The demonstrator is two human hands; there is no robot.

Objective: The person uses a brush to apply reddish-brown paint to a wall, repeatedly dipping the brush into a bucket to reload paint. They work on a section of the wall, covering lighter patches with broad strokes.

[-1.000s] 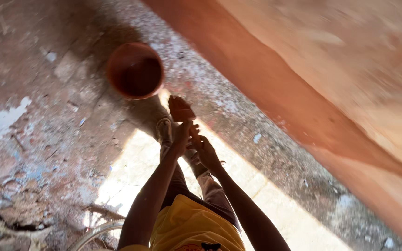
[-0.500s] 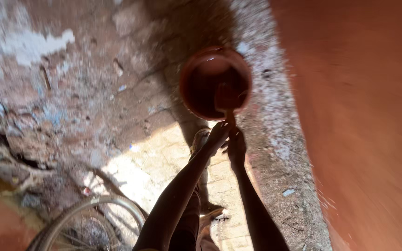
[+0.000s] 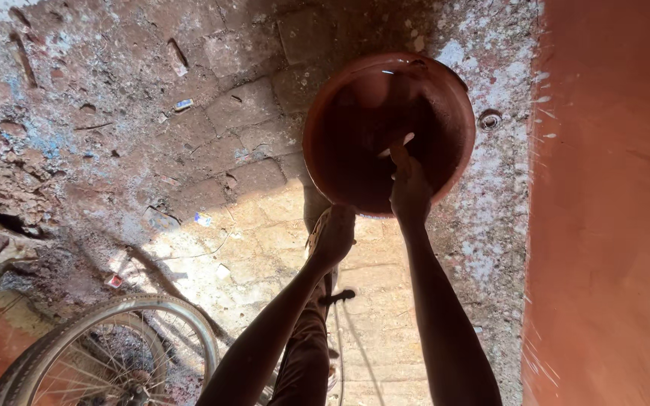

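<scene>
Two bare arms rise from the bottom edge of the frame. At lower left a bicycle wheel (image 3: 114,353) stands on the brick floor (image 3: 212,128). Higher, near the centre, the left hand (image 3: 332,234) hangs loosely curled just below the bowl's rim, holding nothing that can be seen. Just right of it the right hand (image 3: 409,188) reaches over the near rim into the round reddish-brown bowl (image 3: 355,143), fingers inside; whether they grasp anything cannot be told. An orange wall (image 3: 611,225) fills the right side.
</scene>
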